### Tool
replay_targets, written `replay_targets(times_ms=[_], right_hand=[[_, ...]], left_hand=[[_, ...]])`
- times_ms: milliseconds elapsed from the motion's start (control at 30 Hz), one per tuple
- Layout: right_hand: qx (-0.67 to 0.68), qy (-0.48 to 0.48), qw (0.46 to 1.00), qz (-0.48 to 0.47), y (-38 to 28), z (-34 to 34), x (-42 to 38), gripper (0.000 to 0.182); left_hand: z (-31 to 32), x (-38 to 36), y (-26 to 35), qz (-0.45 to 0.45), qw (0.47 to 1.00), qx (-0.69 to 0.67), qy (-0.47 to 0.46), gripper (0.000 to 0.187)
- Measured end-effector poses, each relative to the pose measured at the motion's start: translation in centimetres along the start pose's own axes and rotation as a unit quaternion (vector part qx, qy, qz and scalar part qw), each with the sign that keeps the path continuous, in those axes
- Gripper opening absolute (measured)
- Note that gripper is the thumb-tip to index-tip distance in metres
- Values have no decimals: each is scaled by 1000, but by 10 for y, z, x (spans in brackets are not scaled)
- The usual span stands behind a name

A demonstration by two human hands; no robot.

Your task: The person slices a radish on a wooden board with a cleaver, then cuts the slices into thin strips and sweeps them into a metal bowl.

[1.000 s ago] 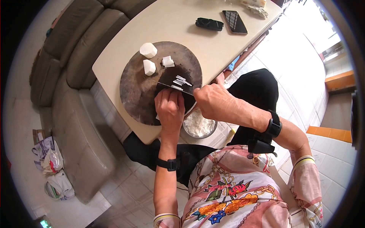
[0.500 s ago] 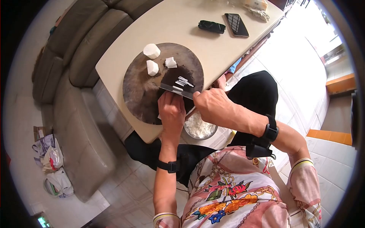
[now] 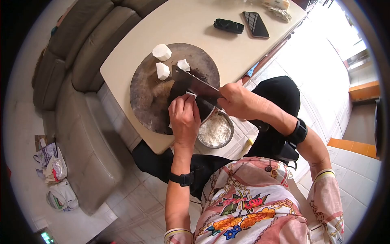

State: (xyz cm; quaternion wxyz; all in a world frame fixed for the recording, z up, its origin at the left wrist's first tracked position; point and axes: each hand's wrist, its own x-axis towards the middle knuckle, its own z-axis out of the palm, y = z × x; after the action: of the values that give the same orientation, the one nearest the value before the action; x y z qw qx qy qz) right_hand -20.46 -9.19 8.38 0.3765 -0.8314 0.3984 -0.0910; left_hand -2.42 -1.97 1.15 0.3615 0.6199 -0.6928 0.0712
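My right hand (image 3: 239, 101) is closed round the handle end of a cleaver (image 3: 202, 86), whose broad dark blade leans over the board. My left hand (image 3: 185, 116) has its fingers bunched together, pressing a white radish piece (image 3: 191, 94) right beside the blade. Both are above a round wooden chopping board (image 3: 146, 97). Farther back on the board lie a thick radish chunk (image 3: 161, 53), a smaller chunk (image 3: 163, 71) and a few thin slices (image 3: 183, 65). The blade hides the board area behind it.
A metal bowl (image 3: 231, 136) of white shreds sits below the table edge, near my knees. On the cream table (image 3: 122, 61) are a black case (image 3: 228, 26), a phone (image 3: 256, 24) and a tissue pack (image 3: 278, 5). A grey sofa (image 3: 89, 154) stands to the left.
The cleaver has lifted and swung away from my left fingers, its blade now tilted. My right hand has shifted right. The cut strips seen before are now hidden behind the blade.
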Motion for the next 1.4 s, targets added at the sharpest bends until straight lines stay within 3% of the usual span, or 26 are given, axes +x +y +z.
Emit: replay_targets(times_ms=[133,200,300,500,633,833,900,1400], right_hand=[[-5,10,1000,-11,7,2,2,19],[-121,-1,982,-148,14,5,1,13],[-73,5,995,-70,6,4,-1,13],[-87,-1,996,-32,-1,1,-5,10],[-111,33,991,-61,3,7,-7,9],[-101,-15,994,-26,2,9,-9,9],[-88,75,990,-76,9,16,-8,12],[-68,54,995,-42,-1,7,-15,13]], left_hand=[[1,0,-1,-3,1000,2,-5,17],[1,0,-1,-4,1000,1,-7,20],[-2,1,0,-7,999,13,-34,26],[1,-1,-2,-4,999,11,-30,27],[2,-1,-2,7,1000,1,-3,26],[-3,1,0,-3,999,9,-33,28],[-4,2,0,-8,999,16,-45,29],[-2,3,0,-3,998,12,-55,28]])
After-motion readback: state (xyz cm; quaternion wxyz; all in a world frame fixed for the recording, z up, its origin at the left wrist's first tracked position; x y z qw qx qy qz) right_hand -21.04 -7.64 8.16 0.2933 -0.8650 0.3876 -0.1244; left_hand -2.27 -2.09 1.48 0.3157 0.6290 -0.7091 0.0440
